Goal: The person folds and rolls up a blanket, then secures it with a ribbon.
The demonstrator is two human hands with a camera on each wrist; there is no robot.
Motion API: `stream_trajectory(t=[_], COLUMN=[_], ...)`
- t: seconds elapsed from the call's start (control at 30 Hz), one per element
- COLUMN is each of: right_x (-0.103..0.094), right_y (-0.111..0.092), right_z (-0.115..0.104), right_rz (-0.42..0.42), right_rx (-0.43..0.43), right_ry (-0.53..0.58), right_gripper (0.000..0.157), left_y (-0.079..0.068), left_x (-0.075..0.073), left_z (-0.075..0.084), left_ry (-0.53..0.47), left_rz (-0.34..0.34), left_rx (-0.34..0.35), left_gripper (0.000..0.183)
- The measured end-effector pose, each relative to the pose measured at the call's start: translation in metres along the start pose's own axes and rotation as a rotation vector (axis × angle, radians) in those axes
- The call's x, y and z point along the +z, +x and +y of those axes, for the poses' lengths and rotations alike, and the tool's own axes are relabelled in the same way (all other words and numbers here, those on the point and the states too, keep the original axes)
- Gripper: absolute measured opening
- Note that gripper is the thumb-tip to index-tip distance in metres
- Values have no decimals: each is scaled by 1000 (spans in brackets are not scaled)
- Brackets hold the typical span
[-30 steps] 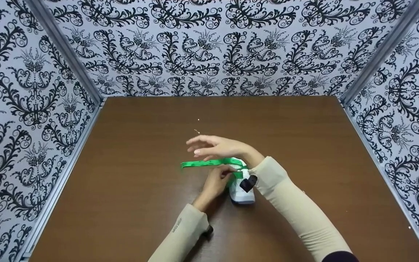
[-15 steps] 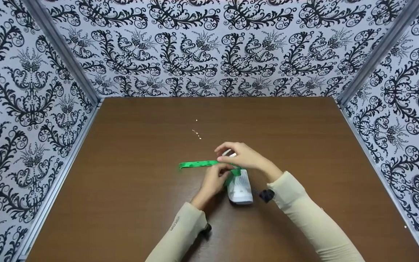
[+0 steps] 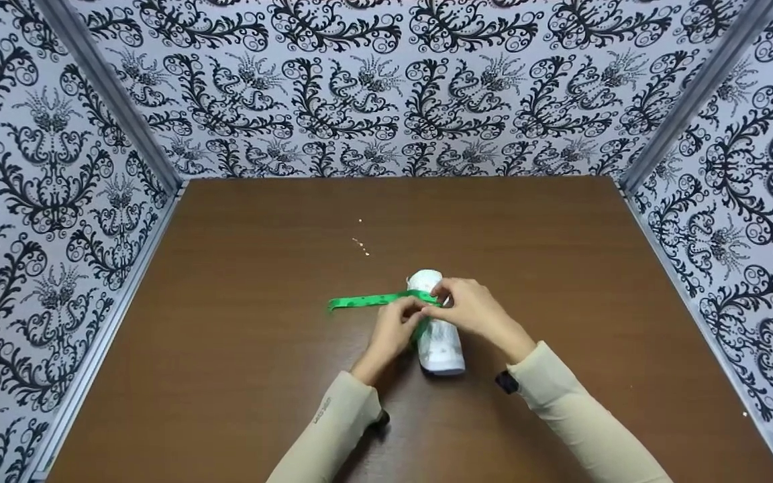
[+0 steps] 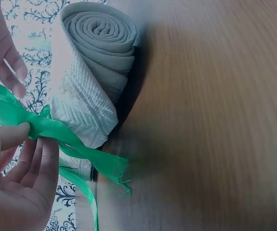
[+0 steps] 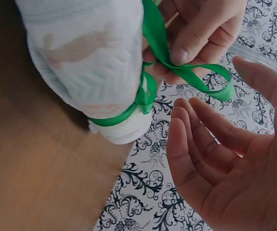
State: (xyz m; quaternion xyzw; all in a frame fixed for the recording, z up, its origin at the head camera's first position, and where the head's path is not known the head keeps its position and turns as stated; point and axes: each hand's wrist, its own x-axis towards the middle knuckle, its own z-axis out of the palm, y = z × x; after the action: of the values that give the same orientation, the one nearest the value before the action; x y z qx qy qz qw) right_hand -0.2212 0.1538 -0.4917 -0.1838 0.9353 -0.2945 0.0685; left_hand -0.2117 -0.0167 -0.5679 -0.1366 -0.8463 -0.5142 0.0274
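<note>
A white rolled towel (image 3: pixel 441 349) lies on the table, its spiral end (image 4: pixel 100 29) showing in the left wrist view. Green ribbon (image 5: pixel 113 119) wraps the roll, with a small loop at its side. My left hand (image 3: pixel 392 330) pinches the ribbon between thumb and fingers beside the roll. From that pinch a ribbon loop (image 5: pixel 220 91) sticks out toward my right hand (image 5: pixel 239 159). The right thumb and fingers are spread around this loop, apart from it in the right wrist view. One long ribbon tail (image 3: pixel 363 301) stretches left over the table.
The brown wooden table (image 3: pixel 259 235) carries a few tiny pale specks (image 3: pixel 362 248) beyond the roll. Black-and-white patterned walls (image 3: pixel 373 87) close in the back and both sides, joined by grey metal posts (image 3: pixel 108 94).
My right hand has come back from above the far end of the roll, toward the right, down to the left hand's pinch. The left hand keeps its place on the ribbon.
</note>
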Motion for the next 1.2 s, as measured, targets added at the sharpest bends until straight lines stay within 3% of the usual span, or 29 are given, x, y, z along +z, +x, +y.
stream_trajectory(t=[0.17,0.57,0.8,1.2], right_x=[4,12,13,14], right_y=[-4,-2,-2,-2], right_z=[2,4,4,2], right_rz=[17,30,44,64], right_rx=[26,80,101,84], right_ry=[7,-34,-53,-46], right_gripper=[28,13,9,9], left_y=[1,1,2,7], left_x=[1,2,-6,-19], left_z=[0,0,1,-4], left_ry=[-1,-11,-37,-59], left_rz=[-9,-22,-78,-50], left_rx=[-26,-11,-30,-64], left_gripper=[11,11,17,17])
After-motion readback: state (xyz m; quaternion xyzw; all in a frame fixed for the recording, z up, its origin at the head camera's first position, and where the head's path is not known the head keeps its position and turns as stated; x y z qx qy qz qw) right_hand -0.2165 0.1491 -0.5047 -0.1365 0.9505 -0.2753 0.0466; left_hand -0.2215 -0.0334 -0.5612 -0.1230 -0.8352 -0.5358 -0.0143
